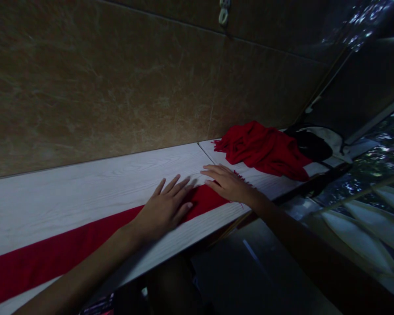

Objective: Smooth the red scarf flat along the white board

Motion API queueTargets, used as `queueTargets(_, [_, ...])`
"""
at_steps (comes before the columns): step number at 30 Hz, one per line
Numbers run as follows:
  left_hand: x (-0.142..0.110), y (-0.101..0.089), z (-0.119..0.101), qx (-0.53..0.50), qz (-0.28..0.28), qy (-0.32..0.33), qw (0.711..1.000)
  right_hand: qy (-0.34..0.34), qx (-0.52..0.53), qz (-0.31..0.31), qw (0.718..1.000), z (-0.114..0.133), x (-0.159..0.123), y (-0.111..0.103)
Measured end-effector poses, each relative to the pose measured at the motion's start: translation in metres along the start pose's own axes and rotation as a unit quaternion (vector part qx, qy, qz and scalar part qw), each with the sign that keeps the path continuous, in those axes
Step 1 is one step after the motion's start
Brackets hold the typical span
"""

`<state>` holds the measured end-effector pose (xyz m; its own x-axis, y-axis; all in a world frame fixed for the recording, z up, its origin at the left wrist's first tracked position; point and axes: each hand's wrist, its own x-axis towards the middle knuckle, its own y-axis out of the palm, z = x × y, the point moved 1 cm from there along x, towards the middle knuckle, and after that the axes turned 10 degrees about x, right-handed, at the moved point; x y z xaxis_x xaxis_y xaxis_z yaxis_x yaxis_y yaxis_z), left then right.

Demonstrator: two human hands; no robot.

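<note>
A long red scarf (pixel 95 236) lies flat in a narrow strip along the white wood-grain counter (pixel 85 188), running off the left edge of the view. My left hand (pixel 164 204) rests on the strip with its fingers spread. Close to the scarf's fringed right end, my right hand (pixel 228 181) lies palm down, fingers stretched out toward the left. Part of the fringe shows beside my right wrist. Neither hand grips anything.
A crumpled red fringed cloth (pixel 262 148) is heaped on the counter at right, beside a black and white bag-like item (pixel 315 142). Behind the counter rises a brown tiled wall (pixel 118 87) with a small white hook (pixel 223 16). The counter's front edge is near my forearms.
</note>
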<state>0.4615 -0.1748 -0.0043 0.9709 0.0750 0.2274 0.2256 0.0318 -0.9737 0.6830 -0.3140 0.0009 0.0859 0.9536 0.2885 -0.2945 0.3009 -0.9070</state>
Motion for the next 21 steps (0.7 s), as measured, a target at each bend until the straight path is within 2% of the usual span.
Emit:
queueTargets(2, [-0.013,0.002,-0.001,-0.006,0.009,0.034,0.999,-0.024,0.014,0.04,0.999,0.003,-0.011,0.008])
queueTargets(5, [-0.022,0.009,-0.003,-0.01,0.034,0.048,0.998,-0.021,0.006,0.078,0.997,0.003,-0.025,0.015])
queueTargets(9, [-0.02,0.012,-0.004,-0.018,0.067,0.044,0.997,-0.018,-0.003,0.103,0.994,0.001,-0.033,0.017])
queueTargets(15, [-0.016,0.006,-0.007,-0.008,0.084,0.035,0.996,-0.007,-0.004,0.11,0.994,0.003,-0.034,0.015])
queueTargets(18, [-0.015,0.0,-0.012,0.011,0.044,0.021,0.999,-0.009,0.016,0.054,0.998,0.011,-0.036,0.008])
queueTargets(21, [-0.016,-0.005,-0.017,0.011,-0.015,0.015,1.0,-0.033,0.059,-0.068,0.995,0.033,-0.046,-0.001])
